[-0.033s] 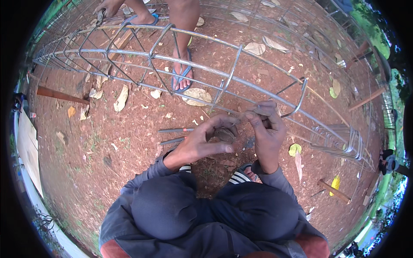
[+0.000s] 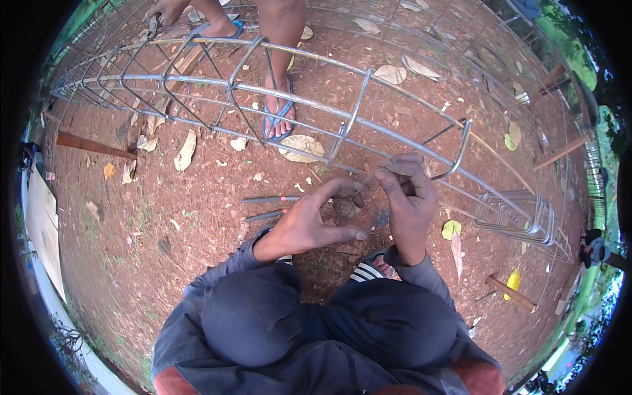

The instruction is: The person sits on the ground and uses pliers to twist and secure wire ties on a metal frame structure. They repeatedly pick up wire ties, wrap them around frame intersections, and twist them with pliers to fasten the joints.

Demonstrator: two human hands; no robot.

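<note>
My left hand (image 2: 306, 220) has its thumb and forefinger spread wide apart. A small coil of thin tie wire (image 2: 343, 209) shows in the gap between them, and I cannot tell whether it hangs from the fingers or lies beyond them. My right hand (image 2: 409, 197) is closed, thumb against fingers, pinching a thin wire end that reaches toward the left fingertips. Just beyond both hands runs a long cage of steel rebar (image 2: 296, 90), its bars joined by bent stirrups. A square-cornered stirrup (image 2: 463, 148) stands near my right fingertips.
Two dark tool handles (image 2: 270, 199) lie on the red soil left of my left hand. Stacked stirrups (image 2: 526, 217) sit at the right. Wooden stakes (image 2: 95, 145) rise from the ground. Across the cage stands another person in blue flip-flops (image 2: 280, 118), a hand (image 2: 164, 11) at the bars.
My left thumb and fingers have spread further apart, the thumb shifting slightly right, so more of the wire coil shows. My right hand has hardly moved.
</note>
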